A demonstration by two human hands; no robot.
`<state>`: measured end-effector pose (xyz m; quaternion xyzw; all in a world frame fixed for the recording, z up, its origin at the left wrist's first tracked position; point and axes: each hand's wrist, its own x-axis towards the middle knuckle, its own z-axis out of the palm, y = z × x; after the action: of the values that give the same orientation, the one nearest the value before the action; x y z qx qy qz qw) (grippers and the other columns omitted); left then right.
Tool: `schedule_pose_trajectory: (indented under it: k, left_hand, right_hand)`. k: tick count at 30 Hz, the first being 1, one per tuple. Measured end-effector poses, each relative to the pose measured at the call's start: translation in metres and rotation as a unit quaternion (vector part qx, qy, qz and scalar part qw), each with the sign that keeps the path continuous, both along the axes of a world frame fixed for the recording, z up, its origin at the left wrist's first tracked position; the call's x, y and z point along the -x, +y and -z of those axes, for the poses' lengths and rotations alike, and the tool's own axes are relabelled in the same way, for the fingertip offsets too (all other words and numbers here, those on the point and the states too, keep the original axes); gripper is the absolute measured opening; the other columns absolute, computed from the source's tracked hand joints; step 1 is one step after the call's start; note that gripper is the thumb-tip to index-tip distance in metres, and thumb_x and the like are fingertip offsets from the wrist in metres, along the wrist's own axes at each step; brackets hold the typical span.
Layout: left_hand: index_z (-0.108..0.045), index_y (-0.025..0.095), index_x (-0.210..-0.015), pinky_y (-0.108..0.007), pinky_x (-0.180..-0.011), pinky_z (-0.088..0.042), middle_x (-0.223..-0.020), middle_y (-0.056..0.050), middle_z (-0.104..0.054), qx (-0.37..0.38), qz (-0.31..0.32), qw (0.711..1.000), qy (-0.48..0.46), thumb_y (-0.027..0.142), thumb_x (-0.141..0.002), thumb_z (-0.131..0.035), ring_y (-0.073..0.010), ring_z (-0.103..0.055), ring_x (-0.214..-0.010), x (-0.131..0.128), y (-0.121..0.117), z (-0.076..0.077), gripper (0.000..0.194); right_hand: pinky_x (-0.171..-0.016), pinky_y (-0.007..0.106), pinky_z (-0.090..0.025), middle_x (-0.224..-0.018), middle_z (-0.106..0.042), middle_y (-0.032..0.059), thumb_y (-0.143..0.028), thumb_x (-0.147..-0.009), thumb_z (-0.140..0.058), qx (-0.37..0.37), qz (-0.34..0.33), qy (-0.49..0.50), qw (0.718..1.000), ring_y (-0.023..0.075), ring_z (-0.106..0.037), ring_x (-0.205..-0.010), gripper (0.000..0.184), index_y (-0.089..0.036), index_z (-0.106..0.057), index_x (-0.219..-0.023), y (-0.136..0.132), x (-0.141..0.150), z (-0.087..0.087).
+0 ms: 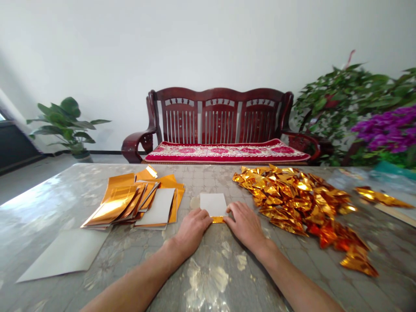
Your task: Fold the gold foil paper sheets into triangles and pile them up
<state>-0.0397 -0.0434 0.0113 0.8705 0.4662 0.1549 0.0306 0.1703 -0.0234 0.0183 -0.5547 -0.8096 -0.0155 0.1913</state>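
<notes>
Table [390, 268] faces a dark wooden bench [217, 110].

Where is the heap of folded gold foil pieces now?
In the head view, the heap of folded gold foil pieces lies right of center on the table, just beside the right hand, opposite the stack of gold sheets.

Your left hand [191, 229] and right hand [247, 225] touch one foil sheet [213, 206]. You have one foil stack [136, 201] left, one foil heap [292, 203] right.
</notes>
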Motion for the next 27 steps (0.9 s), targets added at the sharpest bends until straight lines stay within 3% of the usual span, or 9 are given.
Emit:
schedule_pose_trajectory:
  k: [5, 8, 18, 23, 27]
  left_hand:
    - [-0.062, 0.021, -0.104, -0.033, -0.086, -0.046, -0.099, -0.006, -0.062, 0.006, 0.003, 0.996, 0.088, 0.021, -0.096, -0.049, -0.021, -0.054, -0.096, -0.005, -0.009, -0.005, 0.015]
    - [-0.06, 0.019, -0.106, -0.035, -0.085, -0.047, -0.101, -0.007, -0.062, 0.004, -0.003, 0.992, 0.124, 0.017, -0.094, -0.049, -0.0221, -0.055, -0.096, -0.009, -0.016, -0.008, 0.016]
    - [-0.058, 0.017, -0.113, -0.038, -0.09, -0.048, -0.111, -0.011, -0.061, 0.016, -0.021, 0.989, 0.145, 0.01, -0.091, -0.045, -0.0237, -0.056, -0.101, -0.006, -0.023, -0.007, 0.026]
    - [-0.06, 0.014, -0.11, -0.038, -0.087, -0.05, -0.107, -0.013, -0.062, 0.03, -0.022, 0.983, 0.182, 0.008, -0.09, -0.043, -0.0252, -0.057, -0.098, -0.008, -0.026, -0.017, 0.027]
    - [-0.061, 0.012, -0.111, -0.04, -0.085, -0.051, -0.107, -0.014, -0.062, 0.062, -0.059, 0.978, 0.189, 0.006, -0.088, -0.043, -0.027, -0.059, -0.098, -0.015, -0.04, -0.025, 0.029]
  right_hand:
    - [-0.08, 0.03, -0.036, -0.096, -0.064, 0.0044, -0.023, -0.097, -0.049, -0.013, -0.164, -0.046, 0.985, 0.0192, -0.052, -0.094, 0.02, -0.026, -0.069, -0.102, -0.003, 0.001, -0.003]
    - [-0.081, 0.031, -0.036, -0.096, -0.065, 0.0037, -0.026, -0.098, -0.048, -0.009, -0.201, -0.064, 0.977, 0.0187, -0.053, -0.092, 0.024, -0.029, -0.07, -0.107, -0.005, -0.001, -0.003]
    - [-0.083, 0.034, -0.035, -0.104, -0.072, 0.0042, -0.017, -0.095, -0.047, -0.006, -0.145, -0.065, 0.987, 0.0206, -0.056, -0.097, 0.027, -0.025, -0.072, -0.101, -0.011, -0.021, -0.001]
    - [-0.081, 0.034, -0.037, -0.1, -0.072, 0.0045, -0.012, -0.089, -0.048, 0.003, -0.096, -0.063, 0.993, 0.0213, -0.056, -0.094, 0.027, -0.022, -0.073, -0.092, -0.01, -0.024, -0.001]
    - [-0.086, 0.03, -0.039, -0.097, -0.071, 0.0047, -0.01, -0.085, -0.049, 0.004, -0.051, -0.015, 0.999, 0.0199, -0.056, -0.097, 0.026, -0.02, -0.073, -0.09, -0.011, -0.021, -0.002]
